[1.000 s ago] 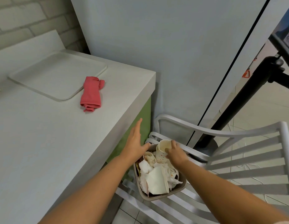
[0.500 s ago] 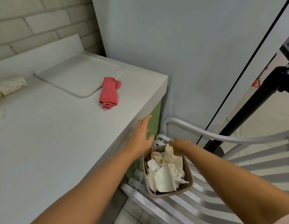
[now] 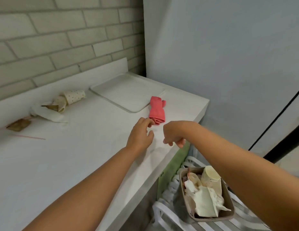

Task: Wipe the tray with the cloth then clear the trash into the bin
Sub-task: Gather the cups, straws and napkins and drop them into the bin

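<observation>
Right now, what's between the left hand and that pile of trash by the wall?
Only bare white countertop, as the head view shows; nothing lies between the left hand and the trash pile.

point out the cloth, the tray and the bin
cloth [image 3: 156, 110], head view, middle of the fold
tray [image 3: 128, 92], head view, bare flat centre
bin [image 3: 178, 202], head view, left outer wall

The only view came from a wide-angle camera worn on the head; it looked forward and steeply down across the white worktop [image 3: 62, 164] toward the brick wall [image 3: 62, 39] at the back; the worktop's right edge ran through mid-frame; the bin [image 3: 178, 202] on the slatted chair [image 3: 163, 214] sat close below, at lower right.
</observation>
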{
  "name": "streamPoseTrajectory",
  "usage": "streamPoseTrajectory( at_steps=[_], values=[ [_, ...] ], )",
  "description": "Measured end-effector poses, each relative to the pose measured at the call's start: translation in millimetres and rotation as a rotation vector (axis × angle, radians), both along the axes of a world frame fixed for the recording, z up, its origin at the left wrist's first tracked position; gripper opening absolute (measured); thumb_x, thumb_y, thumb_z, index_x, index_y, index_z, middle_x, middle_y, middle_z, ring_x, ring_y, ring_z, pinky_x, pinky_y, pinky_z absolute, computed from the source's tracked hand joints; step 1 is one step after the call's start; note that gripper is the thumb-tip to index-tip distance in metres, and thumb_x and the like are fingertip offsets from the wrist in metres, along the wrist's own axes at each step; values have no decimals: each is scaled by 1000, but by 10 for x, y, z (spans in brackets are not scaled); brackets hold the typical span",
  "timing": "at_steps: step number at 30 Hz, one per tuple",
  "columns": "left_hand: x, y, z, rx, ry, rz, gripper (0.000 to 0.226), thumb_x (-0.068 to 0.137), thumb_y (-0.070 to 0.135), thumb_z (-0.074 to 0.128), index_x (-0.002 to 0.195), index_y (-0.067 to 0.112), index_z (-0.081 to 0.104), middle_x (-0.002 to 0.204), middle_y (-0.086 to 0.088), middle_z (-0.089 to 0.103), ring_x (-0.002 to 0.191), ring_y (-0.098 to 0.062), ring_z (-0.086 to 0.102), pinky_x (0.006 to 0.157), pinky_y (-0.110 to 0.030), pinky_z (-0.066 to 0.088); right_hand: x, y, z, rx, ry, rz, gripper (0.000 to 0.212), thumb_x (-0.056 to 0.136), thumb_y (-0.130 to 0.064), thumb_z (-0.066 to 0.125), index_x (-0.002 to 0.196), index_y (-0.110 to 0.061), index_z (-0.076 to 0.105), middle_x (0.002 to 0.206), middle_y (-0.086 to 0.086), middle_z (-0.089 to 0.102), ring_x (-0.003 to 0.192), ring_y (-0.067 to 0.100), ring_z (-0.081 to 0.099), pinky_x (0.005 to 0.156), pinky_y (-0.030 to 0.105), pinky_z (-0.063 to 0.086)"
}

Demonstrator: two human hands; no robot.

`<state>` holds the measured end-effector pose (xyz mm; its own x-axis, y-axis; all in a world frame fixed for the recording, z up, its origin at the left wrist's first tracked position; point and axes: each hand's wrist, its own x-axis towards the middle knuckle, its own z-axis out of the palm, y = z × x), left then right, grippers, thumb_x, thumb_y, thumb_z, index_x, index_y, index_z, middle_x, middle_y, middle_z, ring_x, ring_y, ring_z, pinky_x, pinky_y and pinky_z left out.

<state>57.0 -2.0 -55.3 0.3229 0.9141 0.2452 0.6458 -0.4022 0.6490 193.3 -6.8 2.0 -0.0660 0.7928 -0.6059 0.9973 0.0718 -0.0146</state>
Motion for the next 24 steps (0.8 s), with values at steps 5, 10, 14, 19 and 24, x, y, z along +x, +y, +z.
streamPoseTrajectory(
  at_steps=[5,10,14,19,24],
  values=[
    [-902,219,41,-33,125,162,28,89,7,54,116,12,55,122,-4,46,112,-19,46,93,-25,42,-856,195,142,196,98,111,23,92,-24,47,97,-8,62,59,0,57,60,21,57,65,26,45],
    [-1812,372,10,-83,253,334,28,91,6,51,118,14,55,126,-4,42,117,-21,42,100,-31,40,-1652,358,129,284,103,226,24,92,-24,47,107,-12,63,91,2,63,76,22,59,57,23,38],
    [-2530,455,-10,-103,319,423,32,91,2,48,119,14,55,127,-5,42,118,-22,41,102,-31,39,-2190,477,77,301,148,276,26,94,-24,48,110,-10,63,114,7,62,83,22,54,68,27,40],
    [-3269,561,-62,-112,366,511,37,91,-2,46,123,13,55,128,-4,42,116,-23,41,100,-31,40,-2696,605,0,338,193,281,27,96,-23,47,113,-8,62,113,9,61,100,26,60,75,30,43],
    [-3731,710,-158,-125,385,546,38,92,-2,43,125,11,55,130,-4,45,118,-24,41,100,-32,41,-3007,820,-114,383,267,301,31,95,-21,49,122,-10,57,126,5,51,116,24,52,90,31,44]
  ],
)
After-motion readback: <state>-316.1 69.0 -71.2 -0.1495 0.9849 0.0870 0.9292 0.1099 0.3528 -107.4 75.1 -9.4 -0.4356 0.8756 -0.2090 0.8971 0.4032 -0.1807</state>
